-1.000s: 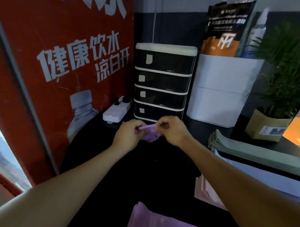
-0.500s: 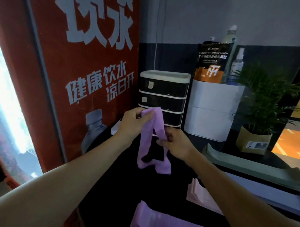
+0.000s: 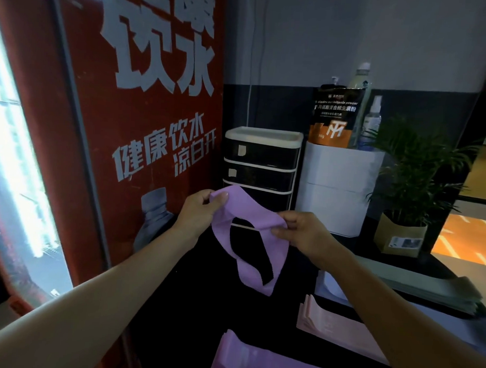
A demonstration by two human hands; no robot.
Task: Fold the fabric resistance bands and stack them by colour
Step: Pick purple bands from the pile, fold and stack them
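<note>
A purple fabric band (image 3: pixel 251 220) hangs as an open loop in the air above the black table (image 3: pixel 193 306). My left hand (image 3: pixel 196 212) pinches its upper left end. My right hand (image 3: pixel 303 232) pinches the top edge at the right. The loop's lower part droops toward the table. A stack of folded purple bands (image 3: pixel 257 357) lies at the near edge. A pink stack (image 3: pixel 330 321) lies to its right, and a grey-green stack (image 3: pixel 431 289) lies farther right, partly behind my right forearm.
A black drawer unit (image 3: pixel 260 168) with white trim stands behind the band. Beside it are a white bin (image 3: pixel 338 187) holding a pouch and bottles, and a potted plant (image 3: pixel 402 230). A red poster panel (image 3: pixel 144 125) walls off the left side.
The band was bunched low between both hands, then lifted and let hang long. Now my hands have spread it sideways into a wide loop, and the view has tilted upward.
</note>
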